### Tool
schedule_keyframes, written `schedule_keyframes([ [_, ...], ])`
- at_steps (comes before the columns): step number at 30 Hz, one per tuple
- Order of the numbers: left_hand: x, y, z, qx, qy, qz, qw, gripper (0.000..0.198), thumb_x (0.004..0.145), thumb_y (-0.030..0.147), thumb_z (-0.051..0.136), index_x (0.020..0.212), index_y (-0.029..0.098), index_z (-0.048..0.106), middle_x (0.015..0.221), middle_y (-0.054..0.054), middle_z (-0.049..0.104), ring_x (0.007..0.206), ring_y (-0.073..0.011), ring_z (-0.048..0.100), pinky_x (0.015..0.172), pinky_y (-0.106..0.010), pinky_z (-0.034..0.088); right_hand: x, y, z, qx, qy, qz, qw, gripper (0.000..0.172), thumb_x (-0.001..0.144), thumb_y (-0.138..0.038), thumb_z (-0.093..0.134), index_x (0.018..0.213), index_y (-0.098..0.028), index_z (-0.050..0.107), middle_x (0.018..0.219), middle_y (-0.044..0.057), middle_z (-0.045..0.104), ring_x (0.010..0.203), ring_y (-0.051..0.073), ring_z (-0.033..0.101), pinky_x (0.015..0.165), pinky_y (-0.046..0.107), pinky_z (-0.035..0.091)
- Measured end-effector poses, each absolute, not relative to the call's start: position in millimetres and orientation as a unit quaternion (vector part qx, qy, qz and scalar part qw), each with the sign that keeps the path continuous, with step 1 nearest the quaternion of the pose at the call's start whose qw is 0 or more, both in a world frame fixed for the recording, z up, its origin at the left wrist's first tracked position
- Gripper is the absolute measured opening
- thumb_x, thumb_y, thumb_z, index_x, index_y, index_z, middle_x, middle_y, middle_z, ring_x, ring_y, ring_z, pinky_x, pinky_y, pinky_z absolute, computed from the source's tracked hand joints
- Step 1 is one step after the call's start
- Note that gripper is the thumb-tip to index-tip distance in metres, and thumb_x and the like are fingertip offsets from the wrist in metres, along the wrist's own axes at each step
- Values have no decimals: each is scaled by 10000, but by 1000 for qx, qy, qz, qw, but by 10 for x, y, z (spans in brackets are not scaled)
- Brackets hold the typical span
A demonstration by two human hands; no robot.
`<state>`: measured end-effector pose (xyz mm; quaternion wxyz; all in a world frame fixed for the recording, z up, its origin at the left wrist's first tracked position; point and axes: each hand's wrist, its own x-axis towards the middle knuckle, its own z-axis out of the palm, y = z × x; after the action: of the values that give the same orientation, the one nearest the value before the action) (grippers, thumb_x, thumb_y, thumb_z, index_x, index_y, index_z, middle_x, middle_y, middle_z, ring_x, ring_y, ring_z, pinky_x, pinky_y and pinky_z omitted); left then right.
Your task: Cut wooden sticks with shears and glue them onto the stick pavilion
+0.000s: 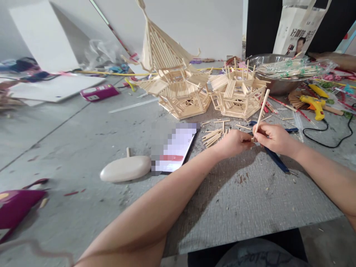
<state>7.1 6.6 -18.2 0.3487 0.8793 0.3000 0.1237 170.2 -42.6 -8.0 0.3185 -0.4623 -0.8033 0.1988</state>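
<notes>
A pale wooden stick [262,110] slants upward from the pinched fingers of my right hand [274,138]. Close beside it, my left hand [236,143] is closed, its fingertips meeting near the stick's lower end. What those left fingers grip is too small to make out. Beneath my hands lies a blue-handled tool [276,159], partly covered by them. A small heap of short cut sticks [213,138] rests just left of my left hand. Behind stand two stick-built models, a pagoda-like one with a pointed roof [164,46] and a lower roofless one [239,92].
A phone or tablet [179,148] lies beside a whitish oval object [126,168] on the grey table [236,207]. At the right are a yellow glue gun [315,105] with a black cord and a metal bowl [275,85] of wrapped sticks. Purple packages [100,92] lie left.
</notes>
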Motion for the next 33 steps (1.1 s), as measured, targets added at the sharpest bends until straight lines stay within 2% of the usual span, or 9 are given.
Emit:
schedule_keyframes([
  [8, 59, 99, -204, 843, 298, 104, 436, 228, 738, 232, 490, 539, 129, 529, 515, 21, 536, 490, -62, 480, 499, -179, 363, 1713, -418, -29, -439, -826, 177, 305, 121, 806, -205, 432, 733, -173, 522, 655, -14, 519, 580, 84, 458, 573, 225, 359],
  [15, 66, 103, -233, 828, 300, 99, 463, 229, 761, 237, 485, 564, 133, 538, 520, 7, 579, 470, -62, 526, 486, -168, 409, 1714, -413, -35, -438, -831, 172, 297, 131, 812, -208, 428, 733, -176, 527, 668, -12, 529, 581, 80, 463, 574, 222, 365],
  [26, 64, 60, -161, 816, 320, 81, 474, 262, 770, 218, 490, 519, 141, 499, 397, 45, 511, 354, -48, 474, 403, -146, 369, 1713, -424, -39, -456, -816, 179, 309, 121, 796, -221, 453, 754, -169, 554, 677, 2, 569, 590, 93, 497, 580, 232, 389],
  [33, 74, 58, -164, 815, 337, 82, 464, 264, 767, 191, 509, 508, 141, 516, 397, 43, 515, 360, -51, 473, 404, -151, 372, 1700, -414, -79, -444, -839, 135, 285, 137, 808, -239, 484, 745, -187, 594, 739, 19, 615, 726, 132, 557, 692, 274, 413],
])
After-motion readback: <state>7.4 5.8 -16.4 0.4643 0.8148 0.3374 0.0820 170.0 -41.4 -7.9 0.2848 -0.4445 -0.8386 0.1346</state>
